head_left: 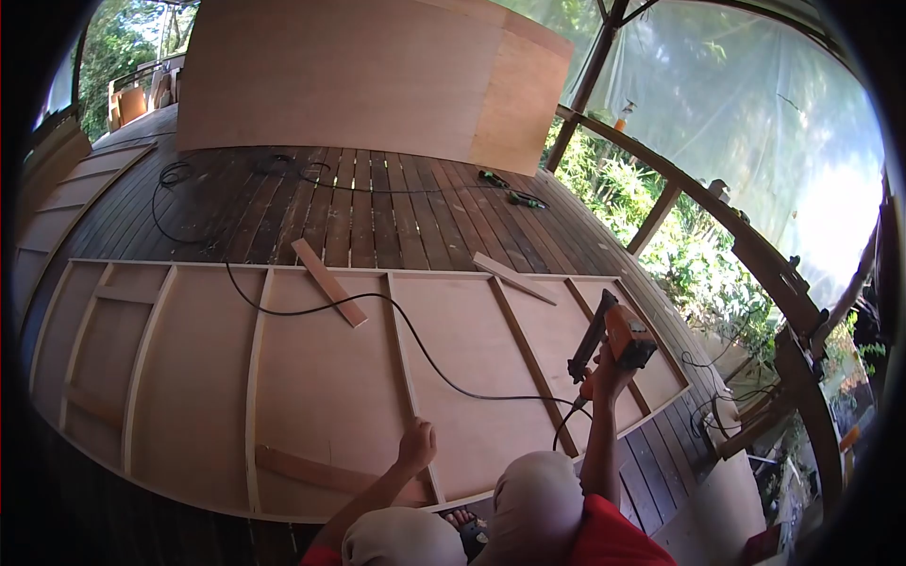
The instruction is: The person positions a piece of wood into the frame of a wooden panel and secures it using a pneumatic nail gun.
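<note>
My right hand (610,374) is wrapped round the handle of an orange and black nail gun (626,332), raised above the right part of a wooden panel frame (326,407). A dark hose (444,375) runs from the gun's grip leftward across the frame. My left hand (417,445) is closed in a fist over one of the frame's crosspieces (400,363). Whether the fingers grip that batten or something small is hidden. The frame lies flat, with several thin battens across a plywood sheet.
Two loose wood strips, a wider one (328,283) and a narrow one (514,278), lie over the frame's far edge. Green and black tools (510,191) rest on the plank deck (377,226). A large plywood box (340,75) stands behind. A railing (698,203) bounds the right side.
</note>
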### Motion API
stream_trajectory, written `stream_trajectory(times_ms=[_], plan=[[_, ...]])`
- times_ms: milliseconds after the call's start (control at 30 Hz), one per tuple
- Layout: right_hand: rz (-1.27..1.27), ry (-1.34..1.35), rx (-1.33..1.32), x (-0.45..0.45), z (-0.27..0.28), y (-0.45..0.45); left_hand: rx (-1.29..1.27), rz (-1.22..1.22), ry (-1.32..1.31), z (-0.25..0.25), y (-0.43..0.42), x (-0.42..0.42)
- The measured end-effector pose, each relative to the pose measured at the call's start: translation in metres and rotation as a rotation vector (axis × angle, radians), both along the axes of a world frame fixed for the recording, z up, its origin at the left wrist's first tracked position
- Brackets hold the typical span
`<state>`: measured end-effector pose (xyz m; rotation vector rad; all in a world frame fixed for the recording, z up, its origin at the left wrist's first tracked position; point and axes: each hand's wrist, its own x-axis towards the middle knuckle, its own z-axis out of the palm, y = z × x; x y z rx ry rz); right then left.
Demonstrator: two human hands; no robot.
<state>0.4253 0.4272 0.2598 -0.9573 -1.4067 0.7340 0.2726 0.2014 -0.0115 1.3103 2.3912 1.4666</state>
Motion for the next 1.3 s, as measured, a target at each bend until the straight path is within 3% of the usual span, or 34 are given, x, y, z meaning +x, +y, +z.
stream_trajectory(times_ms=[100,200,400,567,733,833,933,967,1133,1300], plan=[[0.009,0.024,-0.016,0.004,0.003,-0.009,0.161,-0.119,0.107,0.048,0.007,0.002],[0.181,0.172,-0.009,0.014,-0.015,-0.001,0.186,-0.258,0.217,0.095,0.017,0.003],[0.539,0.602,-0.394,0.007,-0.036,-0.026,0.276,-0.238,0.438,0.165,0.03,0.019],[0.78,0.718,-0.797,-0.004,-0.07,-0.05,0.263,-0.178,0.423,0.131,0.018,0.019],[0.786,0.71,-0.999,-0.011,-0.116,-0.066,0.198,-0.179,0.266,0.103,-0.015,0.024],[0.774,0.7,-1.053,-0.015,-0.136,-0.075,0.173,-0.1,0.247,0.086,-0.028,0.032],[0.678,0.791,-1.043,-0.015,-0.15,-0.076,0.115,0.068,0.388,0.078,-0.047,0.026],[0.673,0.791,-1.047,-0.013,-0.154,-0.073,0.061,0.039,0.464,0.083,-0.054,0.02],[0.727,0.71,-1.071,-0.003,-0.157,-0.059,0.048,-0.173,0.372,0.105,-0.092,0.025],[0.804,0.678,-1.082,-0.012,-0.147,-0.062,-0.225,-0.222,0.298,0.121,-0.114,0.015]])
